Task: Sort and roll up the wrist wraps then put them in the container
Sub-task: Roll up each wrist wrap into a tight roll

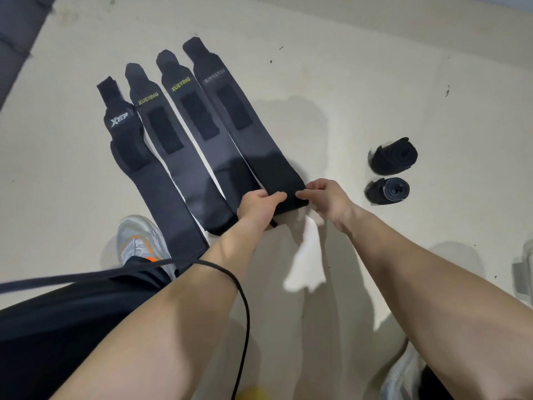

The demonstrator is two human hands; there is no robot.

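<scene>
One head-worn camera (wide-angle, edges bowed) looks steeply down at the floor (375, 82), close above the left hand (258, 207) and right hand (328, 199) mid-frame.

I'm looking down at what reads as a gym or training room. There's a bare, pale, scuffed floor (375, 67) and a dark padded mat (17, 30) at upper left. Sports-branded wrist wraps (173, 134) lie on the floor, with a trainer (141, 241) at lower left.

Four black wrist wraps (184, 145) lie flat side by side; two rolled wraps (392, 171) nearby.
</scene>
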